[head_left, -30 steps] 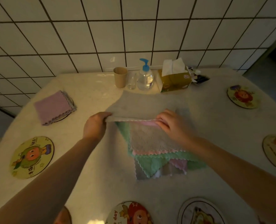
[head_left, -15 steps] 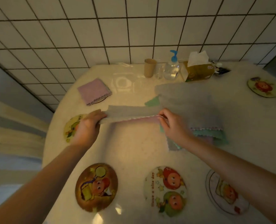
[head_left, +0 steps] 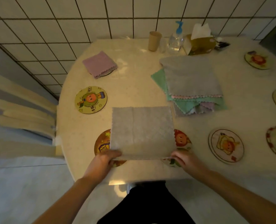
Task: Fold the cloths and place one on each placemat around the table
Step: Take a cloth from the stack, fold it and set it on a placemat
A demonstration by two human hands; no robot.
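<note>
Head view, dim warm light. I see both hands at the near edge of the round pale marble-look surface (head_left: 134, 88). The left hand (head_left: 101, 160) pinches the near left corner of a square grey fleecy cloth (head_left: 142, 133), thumb on top; the right hand (head_left: 185, 159) pinches the near right corner, fingers curled round the hem. The hands are apart, the cloth's width between them.

The grey cloth lies spread out, with a faint vertical crease left of centre. It partly covers two round cartoon placemats: a brown one (head_left: 101, 143) at its left edge, a red-and-white one (head_left: 181, 139) at its right.

Farther back on the right sits the pile of unfolded cloths (head_left: 192, 81): grey on top, green and lilac edges below.

At the far left, a folded lilac cloth (head_left: 100, 64) rests on a placemat, mostly hiding it. A yellow-green cartoon placemat (head_left: 90, 99) lies bare between that and the brown one.

Along the tiled wall: a tan paper cup (head_left: 154, 40), a clear pump bottle with blue top (head_left: 176, 41), a yellow tissue box (head_left: 198, 44).
</note>
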